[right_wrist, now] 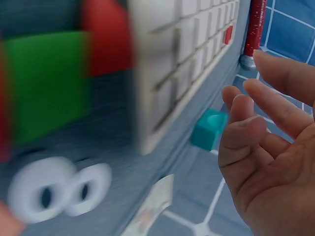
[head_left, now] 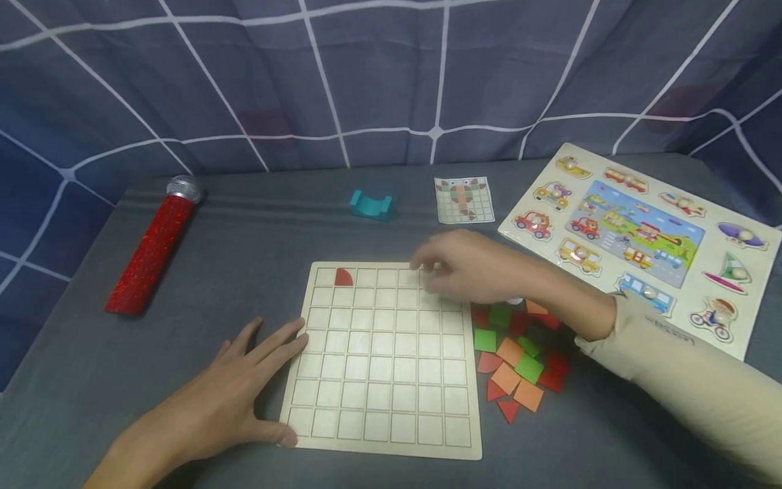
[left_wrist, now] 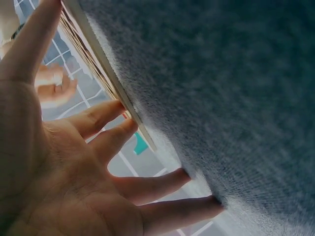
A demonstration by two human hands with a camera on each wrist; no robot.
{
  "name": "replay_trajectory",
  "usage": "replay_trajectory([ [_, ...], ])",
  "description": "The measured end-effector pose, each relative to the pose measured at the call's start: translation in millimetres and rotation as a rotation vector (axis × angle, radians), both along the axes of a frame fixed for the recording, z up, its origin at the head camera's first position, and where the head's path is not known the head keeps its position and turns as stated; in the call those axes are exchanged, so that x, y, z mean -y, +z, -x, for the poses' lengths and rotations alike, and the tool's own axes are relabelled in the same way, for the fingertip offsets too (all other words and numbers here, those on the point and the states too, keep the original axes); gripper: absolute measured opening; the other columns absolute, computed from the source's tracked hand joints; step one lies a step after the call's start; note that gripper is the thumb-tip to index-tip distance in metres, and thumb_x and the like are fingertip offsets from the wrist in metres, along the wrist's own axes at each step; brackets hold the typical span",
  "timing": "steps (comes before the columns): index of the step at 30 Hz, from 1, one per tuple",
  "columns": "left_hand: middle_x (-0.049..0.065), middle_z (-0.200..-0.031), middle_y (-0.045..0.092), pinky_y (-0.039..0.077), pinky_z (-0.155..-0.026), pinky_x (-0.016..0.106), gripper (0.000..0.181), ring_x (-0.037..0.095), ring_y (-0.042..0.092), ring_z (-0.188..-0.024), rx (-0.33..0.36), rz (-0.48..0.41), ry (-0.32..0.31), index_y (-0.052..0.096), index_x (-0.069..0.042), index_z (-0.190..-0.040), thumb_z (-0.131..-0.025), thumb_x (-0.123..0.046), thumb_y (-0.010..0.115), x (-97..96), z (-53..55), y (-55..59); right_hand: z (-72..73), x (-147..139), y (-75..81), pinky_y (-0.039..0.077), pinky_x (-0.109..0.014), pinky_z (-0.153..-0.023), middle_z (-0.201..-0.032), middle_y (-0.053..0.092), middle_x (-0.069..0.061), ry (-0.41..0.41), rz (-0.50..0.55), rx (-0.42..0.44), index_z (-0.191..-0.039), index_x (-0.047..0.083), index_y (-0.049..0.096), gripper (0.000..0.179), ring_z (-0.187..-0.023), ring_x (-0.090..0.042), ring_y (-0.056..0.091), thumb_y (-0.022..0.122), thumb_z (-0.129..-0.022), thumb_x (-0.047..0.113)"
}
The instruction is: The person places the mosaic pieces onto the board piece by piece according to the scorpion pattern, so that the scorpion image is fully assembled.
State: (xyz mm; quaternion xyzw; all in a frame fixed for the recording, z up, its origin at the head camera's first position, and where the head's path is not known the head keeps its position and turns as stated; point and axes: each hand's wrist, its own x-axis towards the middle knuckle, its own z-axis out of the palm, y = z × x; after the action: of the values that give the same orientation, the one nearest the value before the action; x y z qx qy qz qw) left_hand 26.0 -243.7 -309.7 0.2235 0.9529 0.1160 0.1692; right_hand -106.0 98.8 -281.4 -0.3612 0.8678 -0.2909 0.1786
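A pale wooden grid board [head_left: 380, 370] lies on the dark cloth, with one red quarter-circle piece [head_left: 344, 277] in its top row. My left hand [head_left: 222, 394] rests at the board's left edge, fingers spread and thumb near the bottom corner. Over the board's upper right corner hovers my right hand [head_left: 476, 266], blurred in the head view. Its fingers are loosely bent, and the right wrist view shows nothing held between them. Beside the board's right edge lies a loose pile with green squares [head_left: 485, 340], orange pieces [head_left: 506, 377] and red triangles [head_left: 508, 411]. Two round eye pieces [right_wrist: 42, 189] show in the right wrist view.
A small pattern card [head_left: 464, 212] lies behind the board, with a teal curved block [head_left: 371, 206] to its left. At far left is a red glittery microphone [head_left: 153, 255]. A vehicle knob puzzle [head_left: 638, 238] lies at right, partly beneath my right forearm in the head view.
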Motion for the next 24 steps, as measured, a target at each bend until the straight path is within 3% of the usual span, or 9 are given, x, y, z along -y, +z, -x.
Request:
replay_trajectory([
  [4,-0.004,-0.162,0.023,0.027,-0.091,0.081,0.115,0.055,0.021,-0.139,0.009,-0.008,0.000,0.040,-0.022,-0.151,-0.057,-0.081,0.067,-0.1,0.7,0.7,-13.3,-19.8,-7.0,0.050,-0.036,-0.082,-0.108,0.067,-0.002,-0.043,-0.048,0.016,-0.116,0.006,0.069,0.028,-0.090,-0.015,0.060,0.067,-0.088,0.009],
  [8,-0.004,-0.162,0.023,0.027,-0.091,0.081,0.114,0.056,0.020,-0.138,0.018,-0.012,0.002,0.040,-0.022,-0.151,-0.057,-0.082,0.066,-0.1,0.8,1.3,-28.3,-31.1,-10.9,0.050,-0.037,-0.084,-0.107,0.065,0.000,-0.069,-0.091,-0.035,-0.116,0.008,0.070,0.029,-0.091,-0.014,0.059,0.071,-0.087,0.009],
  [13,-0.005,-0.161,0.023,0.027,-0.092,0.081,0.114,0.055,0.021,-0.139,0.014,-0.008,0.001,0.040,-0.023,-0.152,-0.058,-0.082,0.065,-0.3,0.5,1.5,-43.6,-39.3,-11.6,0.049,-0.034,-0.077,-0.103,0.061,0.003,-0.097,-0.128,-0.085,-0.115,0.012,0.070,0.028,-0.084,-0.012,0.056,0.072,-0.087,0.009],
  [24,-0.004,-0.162,0.024,0.026,-0.092,0.081,0.114,0.055,0.019,-0.139,0.029,-0.007,0.014,0.040,-0.023,-0.151,-0.057,-0.081,0.067,-0.7,0.6,1.4,-51.3,-47.3,-21.7,0.046,-0.031,-0.069,-0.087,0.055,0.008,-0.094,-0.170,-0.138,-0.108,0.014,0.068,0.023,-0.076,-0.010,0.051,0.073,-0.086,0.007],
])
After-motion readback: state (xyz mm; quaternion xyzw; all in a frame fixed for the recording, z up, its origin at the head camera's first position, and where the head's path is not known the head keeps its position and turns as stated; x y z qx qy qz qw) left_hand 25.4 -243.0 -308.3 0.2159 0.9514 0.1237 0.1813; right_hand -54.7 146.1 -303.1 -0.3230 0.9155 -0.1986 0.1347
